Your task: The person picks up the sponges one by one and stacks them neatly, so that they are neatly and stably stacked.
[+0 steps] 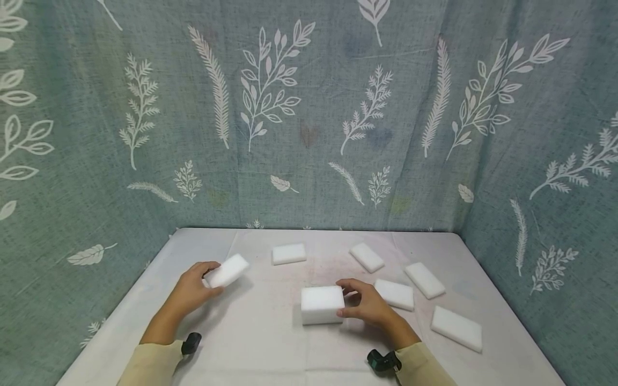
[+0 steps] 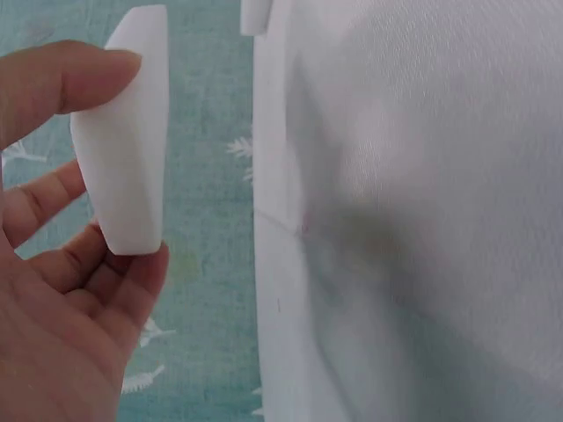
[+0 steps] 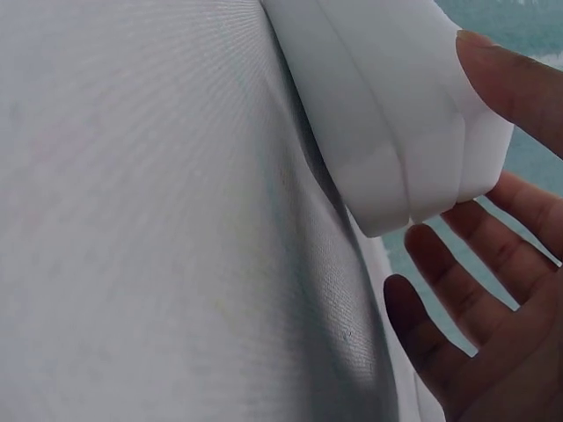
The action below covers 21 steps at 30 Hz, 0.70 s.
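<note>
Left grip pinches one white block, right grip clasps a stack of three, and five loose blocks lie beyond and beside the right grip

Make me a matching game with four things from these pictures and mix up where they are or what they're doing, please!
Things:
1. left hand
2. stack
3. curtain
4. right hand

Clues:
A. blue-green and white, behind the table
B. gripping the side of the piled blocks
C. holding one white block up in the air
D. all white, in three layers

Pairs: 1-C, 2-D, 3-A, 4-B
</note>
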### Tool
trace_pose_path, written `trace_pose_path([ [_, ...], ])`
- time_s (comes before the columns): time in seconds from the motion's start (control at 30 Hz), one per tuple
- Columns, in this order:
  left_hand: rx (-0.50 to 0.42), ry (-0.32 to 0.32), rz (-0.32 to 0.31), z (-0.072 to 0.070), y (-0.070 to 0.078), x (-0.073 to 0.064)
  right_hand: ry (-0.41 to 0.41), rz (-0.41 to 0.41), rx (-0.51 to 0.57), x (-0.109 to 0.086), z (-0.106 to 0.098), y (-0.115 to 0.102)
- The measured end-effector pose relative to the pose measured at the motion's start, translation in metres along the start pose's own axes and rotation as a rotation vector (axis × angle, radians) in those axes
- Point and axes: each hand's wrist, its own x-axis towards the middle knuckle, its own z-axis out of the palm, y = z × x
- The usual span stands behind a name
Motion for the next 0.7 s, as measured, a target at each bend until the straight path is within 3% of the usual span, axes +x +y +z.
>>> trace_pose_path([
  [0.17,-0.028,0.016,0.045,0.002,0.006,0.000,-0.003,0.006,0.000,0.001,0.000,-0.001],
  [0.5,-0.043,0.022,0.274,0.016,0.018,0.004,0.008,-0.014,-0.010,0.001,0.001,-0.001],
  [0.7,-0.071,-0.008,0.325,0.025,0.032,0.007,0.021,-0.045,-0.008,0.003,0.001,0.001],
])
